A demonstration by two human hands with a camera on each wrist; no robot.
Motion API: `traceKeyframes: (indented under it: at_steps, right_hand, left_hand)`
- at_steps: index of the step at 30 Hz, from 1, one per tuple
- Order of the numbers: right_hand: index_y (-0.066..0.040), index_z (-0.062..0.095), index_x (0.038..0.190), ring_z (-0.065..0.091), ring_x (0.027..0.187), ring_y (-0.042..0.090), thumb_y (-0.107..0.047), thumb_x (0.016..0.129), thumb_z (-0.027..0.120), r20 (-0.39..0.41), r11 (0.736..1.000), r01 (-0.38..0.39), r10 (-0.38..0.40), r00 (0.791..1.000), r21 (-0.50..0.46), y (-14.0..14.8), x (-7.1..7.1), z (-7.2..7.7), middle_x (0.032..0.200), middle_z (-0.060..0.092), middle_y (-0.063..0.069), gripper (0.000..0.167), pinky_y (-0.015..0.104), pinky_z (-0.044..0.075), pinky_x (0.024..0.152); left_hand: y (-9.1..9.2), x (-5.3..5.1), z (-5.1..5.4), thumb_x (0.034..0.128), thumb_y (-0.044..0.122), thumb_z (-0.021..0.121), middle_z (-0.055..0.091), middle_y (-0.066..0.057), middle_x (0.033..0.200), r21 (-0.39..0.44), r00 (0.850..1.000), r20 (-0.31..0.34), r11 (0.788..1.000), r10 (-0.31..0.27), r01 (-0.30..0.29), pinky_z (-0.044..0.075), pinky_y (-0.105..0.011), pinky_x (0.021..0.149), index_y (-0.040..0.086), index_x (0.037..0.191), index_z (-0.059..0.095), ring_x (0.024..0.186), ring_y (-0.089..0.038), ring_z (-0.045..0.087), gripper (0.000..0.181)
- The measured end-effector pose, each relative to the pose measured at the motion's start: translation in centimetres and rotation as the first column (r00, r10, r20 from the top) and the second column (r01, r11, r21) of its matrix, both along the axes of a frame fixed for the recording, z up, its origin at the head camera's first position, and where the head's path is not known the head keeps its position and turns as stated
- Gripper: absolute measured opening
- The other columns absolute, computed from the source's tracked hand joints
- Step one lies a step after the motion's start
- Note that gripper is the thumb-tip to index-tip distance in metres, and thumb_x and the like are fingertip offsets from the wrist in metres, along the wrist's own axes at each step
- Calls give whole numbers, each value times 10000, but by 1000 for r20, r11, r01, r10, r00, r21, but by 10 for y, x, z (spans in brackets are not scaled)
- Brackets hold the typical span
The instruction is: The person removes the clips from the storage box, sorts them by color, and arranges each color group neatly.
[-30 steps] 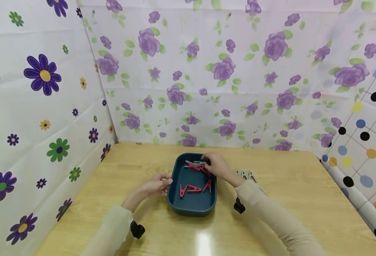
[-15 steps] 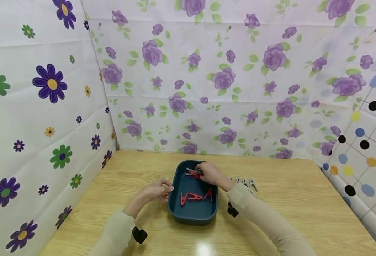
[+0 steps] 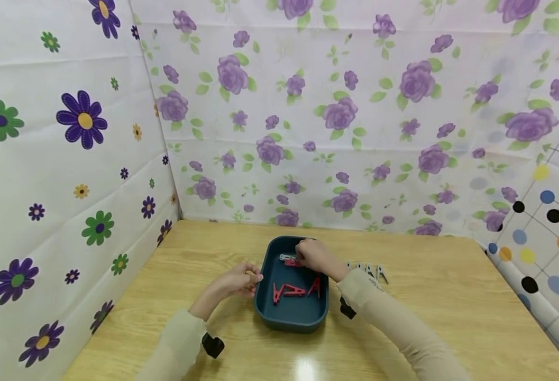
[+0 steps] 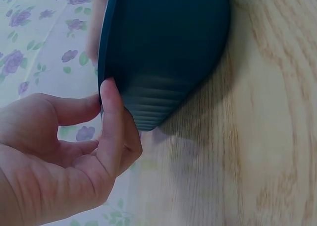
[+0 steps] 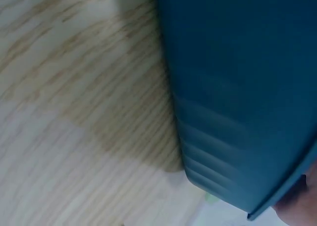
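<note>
A dark blue rectangular bin (image 3: 291,317) stands on the table. My left hand (image 3: 235,282) pinches its left rim between thumb and fingers; in the left wrist view the fingertips (image 4: 111,94) lie against the outer wall. My right hand (image 3: 318,257) reaches over the back right rim into the bin, bent down at a group of clothespins. A white clothespin (image 3: 286,257) and a red clothespin (image 3: 292,263) show beside it; its fingertips are hidden. Three more red clothespins (image 3: 294,290) lie apart across the bin's middle. The right wrist view shows mostly the bin's outer wall (image 5: 223,87).
Several pale clothespins (image 3: 369,271) lie in a row on the wooden table (image 3: 427,307), right of the bin and partly behind the right forearm. Patterned cloth sheets (image 3: 279,132) hang at the back and both sides.
My right hand has moved left and lower into the bin, and the clothespins beside it have shifted. My left hand stays at the rim. The head view has tilted slightly.
</note>
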State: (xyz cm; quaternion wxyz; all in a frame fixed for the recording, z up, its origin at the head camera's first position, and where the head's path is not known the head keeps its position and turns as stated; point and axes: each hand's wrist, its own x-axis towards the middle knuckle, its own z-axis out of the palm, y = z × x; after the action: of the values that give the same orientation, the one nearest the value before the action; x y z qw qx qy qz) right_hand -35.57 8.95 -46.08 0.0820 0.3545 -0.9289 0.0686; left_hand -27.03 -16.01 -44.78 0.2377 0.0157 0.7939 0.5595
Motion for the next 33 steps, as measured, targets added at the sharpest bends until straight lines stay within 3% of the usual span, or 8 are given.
traceKeyframes:
  at_steps: [3,9,14,20,25,33]
  right_hand:
    - [-91,622,874,561,658,162,-94,864,720,49,999,5,-3,999,-40,1,2,5,806,630,59,98,298,471,603]
    - [8,588,1202,651,986,298,-78,875,704,162,995,72,-60,985,-67,9,13,23,1148,652,185,358,417,542,832]
    - [25,660,1152,651,990,325,14,859,677,126,990,120,-111,986,-69,20,23,31,1099,684,190,294,425,545,837]
    - [48,648,1143,639,1034,341,103,846,638,104,971,125,-105,989,-206,34,26,30,1103,675,203,302,432,545,856]
    - [39,598,1206,630,1067,325,124,874,562,128,930,132,-93,987,-343,45,29,21,1158,637,200,345,421,548,859]
    - [32,594,1138,622,997,291,98,848,622,32,837,131,-135,990,-531,67,38,9,1099,601,181,299,391,546,844]
  left_hand:
    - [0,1,1,995,131,527,527,-63,771,-7,1000,11,1000,8,-8,510,-243,587,13,1119,495,666,-144,522,175]
    - [0,-1,2,994,127,530,520,-64,792,-7,999,29,1000,23,-23,517,-265,619,17,1139,470,689,-151,520,191]
    - [0,-1,1,995,130,531,519,-61,784,2,999,39,1000,15,-15,510,-249,606,10,1150,465,676,-139,517,207]
    - [-1,0,2,995,127,524,520,-53,768,1,999,47,1000,14,-14,505,-239,600,4,1148,466,673,-134,517,204]
    - [0,1,1,994,129,527,512,-48,760,-10,998,56,1000,20,-19,503,-223,582,6,1142,472,667,-129,515,201]
    - [1,-2,0,998,140,522,514,-45,757,-13,999,46,1000,9,-8,505,-223,588,4,1145,482,670,-133,518,204]
